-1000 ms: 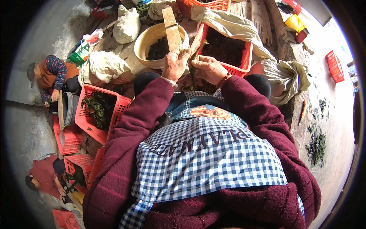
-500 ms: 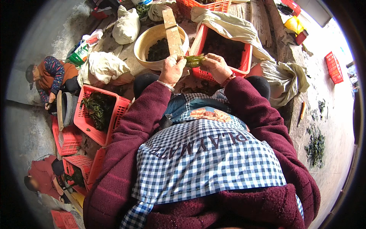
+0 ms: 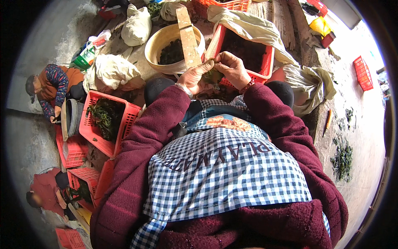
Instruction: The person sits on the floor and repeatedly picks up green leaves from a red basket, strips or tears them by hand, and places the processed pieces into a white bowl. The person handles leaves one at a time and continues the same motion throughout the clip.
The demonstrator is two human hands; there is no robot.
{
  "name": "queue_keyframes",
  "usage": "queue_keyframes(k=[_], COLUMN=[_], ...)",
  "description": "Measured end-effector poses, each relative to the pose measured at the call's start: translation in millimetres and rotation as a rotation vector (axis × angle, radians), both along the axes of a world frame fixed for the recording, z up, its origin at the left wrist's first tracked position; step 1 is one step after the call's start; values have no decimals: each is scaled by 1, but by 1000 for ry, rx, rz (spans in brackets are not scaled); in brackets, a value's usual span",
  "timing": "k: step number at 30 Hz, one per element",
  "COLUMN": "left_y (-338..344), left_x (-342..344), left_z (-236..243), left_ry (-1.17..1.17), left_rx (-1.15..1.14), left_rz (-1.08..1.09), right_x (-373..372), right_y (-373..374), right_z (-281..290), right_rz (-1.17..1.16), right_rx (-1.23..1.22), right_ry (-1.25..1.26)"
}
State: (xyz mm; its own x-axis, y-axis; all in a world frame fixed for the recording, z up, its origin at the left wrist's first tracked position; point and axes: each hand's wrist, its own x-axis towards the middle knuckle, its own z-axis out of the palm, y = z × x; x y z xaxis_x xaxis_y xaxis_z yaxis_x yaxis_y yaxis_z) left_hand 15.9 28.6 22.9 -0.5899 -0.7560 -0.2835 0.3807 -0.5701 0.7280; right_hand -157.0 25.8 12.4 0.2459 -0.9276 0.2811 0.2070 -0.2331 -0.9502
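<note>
My left hand (image 3: 194, 78) and my right hand (image 3: 234, 70) meet above my lap, both closed, with fingertips close together. Between them hangs a piece of green seaweed (image 3: 213, 76), partly hidden by the fingers. Just beyond my left hand, a wooden board (image 3: 188, 41) lies across a cream bucket (image 3: 151, 58) with dark seaweed at its bottom. Behind my right hand stands a red basket (image 3: 268, 62) full of dark seaweed, a pale cloth over its far edge.
Left of me, a red crate (image 3: 89, 133) holds green seaweed. Two people sit farther left by more crates. A pale sack (image 3: 137, 27) stands at the far left. On the right floor lie a knife with an orange handle (image 3: 329, 118) and scattered seaweed (image 3: 342, 159).
My hands have drawn together, the left turning over with its thumb toward the right hand. The seaweed, stretched sideways between them before, now hangs below the fingertips.
</note>
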Motion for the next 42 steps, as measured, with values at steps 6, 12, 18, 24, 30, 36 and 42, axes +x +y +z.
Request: queue_keyframes(k=[6,12,18,24,30,36,42], left_y=[0,-2,-7,-11,-13,-15,-22], left_x=[1,5,15,18,11,10,12], left_z=[-5,-6,1,8,11,23,24], left_ry=[40,12,228,228,152,61,-68], left_rx=[-26,-189,-53,-184,-259,-485,-487], left_rz=[99,227,236,297,537,689,784], right_x=[2,6,14,16,16,0,-8], right_y=[2,2,8,11,11,14,3], right_z=[-1,-10,-14,-17,-21,-9,3], right_rz=[-78,-72,-91,-45,38,253,107], right_rx=[12,-2,-2,10,28,459,258], right_ry=[-45,-37,143,153,190,-196,-71])
